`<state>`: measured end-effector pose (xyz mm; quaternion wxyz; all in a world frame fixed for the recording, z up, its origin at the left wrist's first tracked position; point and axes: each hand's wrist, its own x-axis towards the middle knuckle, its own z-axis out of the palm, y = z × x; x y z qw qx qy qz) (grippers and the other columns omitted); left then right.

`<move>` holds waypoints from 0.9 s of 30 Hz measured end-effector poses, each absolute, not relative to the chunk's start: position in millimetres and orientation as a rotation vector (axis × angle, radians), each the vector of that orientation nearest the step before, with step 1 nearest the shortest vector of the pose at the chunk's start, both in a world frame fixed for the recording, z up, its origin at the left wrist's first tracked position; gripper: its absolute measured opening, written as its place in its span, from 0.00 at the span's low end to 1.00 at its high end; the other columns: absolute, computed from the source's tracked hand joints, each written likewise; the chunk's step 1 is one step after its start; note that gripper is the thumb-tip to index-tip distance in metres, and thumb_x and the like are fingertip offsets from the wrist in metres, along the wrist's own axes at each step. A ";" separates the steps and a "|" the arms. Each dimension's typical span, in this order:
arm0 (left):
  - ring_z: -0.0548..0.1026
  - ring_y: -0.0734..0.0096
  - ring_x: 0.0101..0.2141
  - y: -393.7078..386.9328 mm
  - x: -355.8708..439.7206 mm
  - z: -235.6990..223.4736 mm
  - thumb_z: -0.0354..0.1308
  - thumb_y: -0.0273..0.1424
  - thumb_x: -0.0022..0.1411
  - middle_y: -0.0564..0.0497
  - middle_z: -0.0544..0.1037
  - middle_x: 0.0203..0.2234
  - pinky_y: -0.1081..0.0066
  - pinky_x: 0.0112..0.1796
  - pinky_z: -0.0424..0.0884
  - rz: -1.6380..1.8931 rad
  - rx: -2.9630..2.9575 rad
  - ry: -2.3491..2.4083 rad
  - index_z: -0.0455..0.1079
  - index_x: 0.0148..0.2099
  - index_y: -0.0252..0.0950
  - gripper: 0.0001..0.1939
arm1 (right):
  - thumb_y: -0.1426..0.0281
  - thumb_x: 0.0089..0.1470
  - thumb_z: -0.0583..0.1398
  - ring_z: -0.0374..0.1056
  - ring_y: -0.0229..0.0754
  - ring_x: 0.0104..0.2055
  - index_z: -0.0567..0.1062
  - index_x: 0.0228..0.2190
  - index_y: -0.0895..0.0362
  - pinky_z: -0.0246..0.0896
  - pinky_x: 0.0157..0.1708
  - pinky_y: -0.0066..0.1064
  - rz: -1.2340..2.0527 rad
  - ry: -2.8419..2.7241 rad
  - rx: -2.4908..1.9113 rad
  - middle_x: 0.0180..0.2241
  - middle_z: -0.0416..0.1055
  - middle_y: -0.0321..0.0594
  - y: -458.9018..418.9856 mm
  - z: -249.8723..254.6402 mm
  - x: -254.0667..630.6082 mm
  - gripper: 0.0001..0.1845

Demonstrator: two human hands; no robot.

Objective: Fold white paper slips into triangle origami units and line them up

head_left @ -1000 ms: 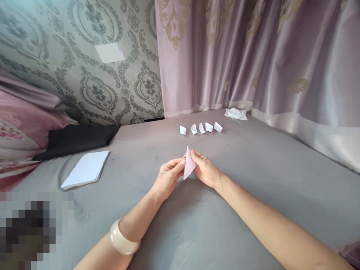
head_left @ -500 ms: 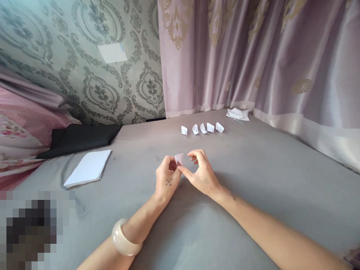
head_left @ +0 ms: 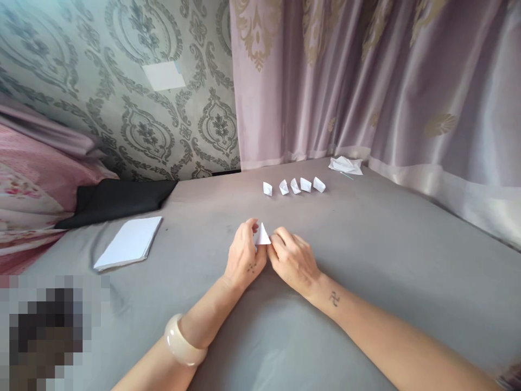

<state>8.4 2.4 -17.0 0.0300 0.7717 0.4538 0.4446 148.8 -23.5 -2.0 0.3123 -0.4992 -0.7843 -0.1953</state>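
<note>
Between my two hands is a small folded white paper [head_left: 263, 235], its pointed tip facing up and away from me. My left hand [head_left: 245, 252] grips its left side and lower edge, with the thumb alongside. My right hand [head_left: 293, 259] is curled closed at the paper's right corner, fingers pinched there; its fingertips are partly hidden. Beyond my hands, several small folded white paper pieces [head_left: 295, 186] stand in a row on the grey sheet [head_left: 366, 260].
A stack of white paper [head_left: 128, 243] lies at the left, near a folded black cloth [head_left: 118, 202]. Crumpled or folded white paper [head_left: 345, 165] lies at the back right by the lilac curtain [head_left: 309, 108]. Patterned wallpaper [head_left: 163, 125] stands behind.
My right hand has turned over and closed at the paper's right corner, where its fingers were raised and apart. The folded paper has turned so its point faces up.
</note>
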 end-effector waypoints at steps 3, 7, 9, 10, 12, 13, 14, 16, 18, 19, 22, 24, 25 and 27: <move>0.74 0.65 0.44 5.8 4.4 -16.7 0.45 0.20 0.58 0.40 0.73 0.45 0.65 0.44 0.71 1.278 2.363 1.172 0.56 0.57 0.33 0.23 | 0.76 0.58 0.53 0.60 0.37 0.24 0.69 0.24 0.57 0.50 0.29 0.32 -0.611 -2.096 -1.273 0.25 0.67 0.37 -26.0 0.7 146.9 0.12; 0.75 0.70 0.37 4.6 2.2 -13.0 0.45 0.18 0.55 0.45 0.76 0.40 0.71 0.39 0.70 1.228 2.229 1.181 0.62 0.52 0.34 0.22 | 0.76 0.57 0.54 0.59 0.38 0.24 0.68 0.23 0.57 0.49 0.28 0.32 -0.647 -2.087 -1.248 0.24 0.66 0.37 -28.7 3.0 144.9 0.12; 0.74 0.72 0.33 2.6 2.4 -11.2 0.47 0.17 0.53 0.48 0.76 0.36 0.73 0.36 0.69 1.253 2.177 1.221 0.64 0.50 0.34 0.22 | 0.76 0.56 0.55 0.59 0.38 0.24 0.67 0.22 0.57 0.48 0.27 0.32 -0.653 -2.077 -1.259 0.24 0.65 0.37 -29.2 2.7 144.5 0.12; 0.73 0.72 0.32 1.4 2.8 -10.4 0.48 0.17 0.51 0.49 0.76 0.34 0.74 0.35 0.69 1.268 2.153 1.242 0.64 0.49 0.34 0.22 | 0.77 0.55 0.55 0.59 0.39 0.24 0.67 0.21 0.57 0.48 0.27 0.32 -0.658 -2.071 -1.270 0.24 0.65 0.37 -29.3 2.5 144.4 0.12; 0.73 0.72 0.31 -1.6 4.7 -8.8 0.50 0.18 0.51 0.51 0.76 0.33 0.74 0.34 0.68 1.302 2.094 1.282 0.65 0.48 0.35 0.21 | 0.77 0.54 0.55 0.58 0.38 0.23 0.66 0.21 0.56 0.47 0.27 0.32 -0.674 -2.050 -1.294 0.23 0.64 0.37 -29.7 2.6 144.0 0.12; 0.74 0.72 0.31 -3.4 6.1 -7.8 0.51 0.19 0.51 0.51 0.76 0.33 0.75 0.34 0.68 1.318 2.052 1.300 0.66 0.48 0.35 0.20 | 0.77 0.54 0.55 0.57 0.38 0.23 0.66 0.20 0.56 0.47 0.26 0.32 -0.682 -2.039 -1.301 0.23 0.64 0.37 -30.0 3.0 143.6 0.12; 0.74 0.72 0.32 -5.4 7.9 -6.6 0.52 0.20 0.52 0.51 0.77 0.34 0.75 0.34 0.68 1.335 2.000 1.309 0.66 0.47 0.35 0.19 | 0.76 0.55 0.55 0.57 0.38 0.23 0.66 0.20 0.56 0.47 0.26 0.32 -0.692 -2.029 -1.303 0.22 0.64 0.37 -30.3 3.7 143.3 0.13; 0.75 0.71 0.34 -9.2 11.6 -3.7 0.53 0.22 0.54 0.50 0.78 0.35 0.74 0.35 0.68 1.363 1.880 1.280 0.67 0.47 0.36 0.17 | 0.75 0.57 0.54 0.57 0.38 0.22 0.66 0.20 0.56 0.47 0.26 0.31 -0.708 -2.012 -1.301 0.22 0.64 0.36 -30.8 5.5 142.6 0.14; 0.75 0.70 0.36 -11.6 14.8 -1.0 0.53 0.23 0.56 0.50 0.78 0.36 0.74 0.38 0.69 1.386 1.761 1.188 0.68 0.46 0.36 0.14 | 0.74 0.58 0.54 0.58 0.37 0.23 0.66 0.20 0.57 0.47 0.26 0.31 -0.712 -1.999 -1.304 0.22 0.63 0.36 -31.1 6.7 142.4 0.14; 0.75 0.70 0.37 -12.1 15.8 -0.2 0.53 0.23 0.57 0.50 0.78 0.36 0.74 0.39 0.69 1.396 1.703 1.127 0.69 0.45 0.35 0.13 | 0.74 0.59 0.53 0.58 0.37 0.23 0.66 0.21 0.57 0.47 0.26 0.31 -0.705 -1.992 -1.309 0.22 0.63 0.36 -31.0 6.7 142.7 0.15; 0.76 0.68 0.37 -10.3 16.3 -1.7 0.54 0.26 0.58 0.48 0.79 0.36 0.72 0.40 0.70 1.412 1.566 0.977 0.71 0.44 0.34 0.11 | 0.73 0.59 0.53 0.61 0.37 0.24 0.68 0.22 0.57 0.49 0.27 0.31 -0.609 -1.990 -1.332 0.23 0.65 0.37 -30.3 4.3 145.5 0.14; 0.77 0.68 0.38 -7.7 14.7 -5.2 0.55 0.27 0.59 0.47 0.79 0.37 0.72 0.39 0.70 1.413 1.547 0.945 0.70 0.45 0.34 0.12 | 0.74 0.57 0.54 0.63 0.37 0.26 0.70 0.26 0.57 0.51 0.28 0.31 -0.422 -2.012 -1.363 0.27 0.68 0.38 -29.2 2.9 149.2 0.09; 0.76 0.68 0.38 -6.4 13.5 -7.1 0.55 0.26 0.59 0.47 0.79 0.37 0.72 0.40 0.70 1.411 1.568 0.954 0.70 0.46 0.34 0.12 | 0.75 0.56 0.55 0.65 0.37 0.27 0.71 0.29 0.57 0.52 0.28 0.30 -0.281 -2.015 -1.384 0.29 0.70 0.38 -28.3 3.1 151.5 0.06; 0.76 0.68 0.38 -4.6 11.1 -10.0 0.54 0.25 0.59 0.48 0.79 0.38 0.72 0.40 0.70 1.399 1.643 0.993 0.70 0.47 0.35 0.13 | 0.77 0.53 0.55 0.67 0.37 0.30 0.72 0.35 0.56 0.54 0.28 0.29 0.046 -1.946 -1.417 0.34 0.71 0.38 -25.7 6.5 156.5 0.09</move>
